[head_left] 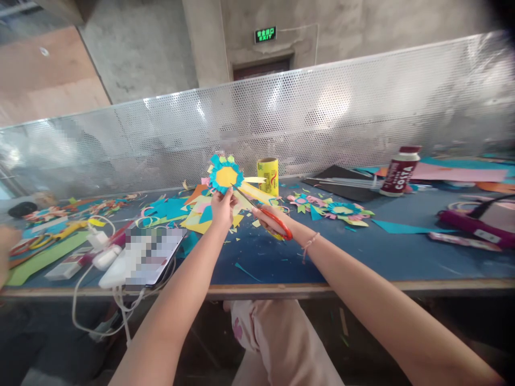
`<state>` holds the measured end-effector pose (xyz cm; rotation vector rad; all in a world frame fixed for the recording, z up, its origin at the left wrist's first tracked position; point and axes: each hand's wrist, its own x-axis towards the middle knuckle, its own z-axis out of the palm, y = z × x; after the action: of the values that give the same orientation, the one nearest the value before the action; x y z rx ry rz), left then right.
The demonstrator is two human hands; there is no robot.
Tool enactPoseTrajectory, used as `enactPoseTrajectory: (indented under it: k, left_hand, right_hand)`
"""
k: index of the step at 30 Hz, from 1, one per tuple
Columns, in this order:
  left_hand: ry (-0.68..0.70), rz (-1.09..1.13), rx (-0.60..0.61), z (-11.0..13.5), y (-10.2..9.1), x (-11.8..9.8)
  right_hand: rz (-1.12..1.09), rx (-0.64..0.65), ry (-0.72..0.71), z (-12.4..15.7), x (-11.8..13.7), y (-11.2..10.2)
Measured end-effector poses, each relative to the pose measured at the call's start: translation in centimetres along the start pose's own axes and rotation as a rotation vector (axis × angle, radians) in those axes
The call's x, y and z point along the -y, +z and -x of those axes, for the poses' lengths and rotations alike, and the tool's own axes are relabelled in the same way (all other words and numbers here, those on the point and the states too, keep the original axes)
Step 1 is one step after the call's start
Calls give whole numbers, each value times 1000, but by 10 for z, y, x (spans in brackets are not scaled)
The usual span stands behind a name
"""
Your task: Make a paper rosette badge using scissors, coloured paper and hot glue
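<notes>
My left hand (223, 208) pinches the lower edge of a paper flower (226, 176), which has a yellow centre, a blue frilled ring and small green and pink tabs. Pale yellow paper strips stick out to its right. In my right hand (270, 219) is a pair of red-handled scissors (281, 224), fingers wrapped round the handles. The dark blades point up and left, their tips at the flower's lower centre beside my left fingertips. Whether the blades touch the paper I cannot tell. Below and behind lie yellow and blue paper scraps (196, 216).
A yellow tape roll (268, 177) stands behind my hands. Finished-looking paper flowers (341, 209) lie right of it. A Costa bottle (400, 171) and purple pouch (478, 226) are further right. At left are a phone (167, 260), white cables and chargers (107, 257); another person's hand shows at the edge.
</notes>
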<state>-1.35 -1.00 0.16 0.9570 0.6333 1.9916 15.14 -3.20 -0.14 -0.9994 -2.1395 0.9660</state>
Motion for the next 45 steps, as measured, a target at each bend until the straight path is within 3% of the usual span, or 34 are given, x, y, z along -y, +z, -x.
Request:
enactPoseTrajectory:
  k: [7, 19, 26, 31, 40, 45]
  left_hand:
    - [-4, -9, -12, 3, 4, -2]
    - [-60, 46, -60, 3, 8, -5]
    - [-82, 93, -52, 4, 10, -6]
    - [-128, 87, -74, 7, 13, -7]
    - [-192, 144, -51, 9, 13, -10]
    - [-199, 161, -44, 8, 12, -9]
  right_hand:
    - [33, -34, 35, 0, 4, 1]
    - [244, -148, -27, -6, 4, 2]
    - [297, -169, -149, -10, -6, 3]
    - [316, -172, -103, -9, -7, 3]
    - [459, -330, -160, -4, -3, 6]
    - [523, -344, -144, -4, -3, 6]
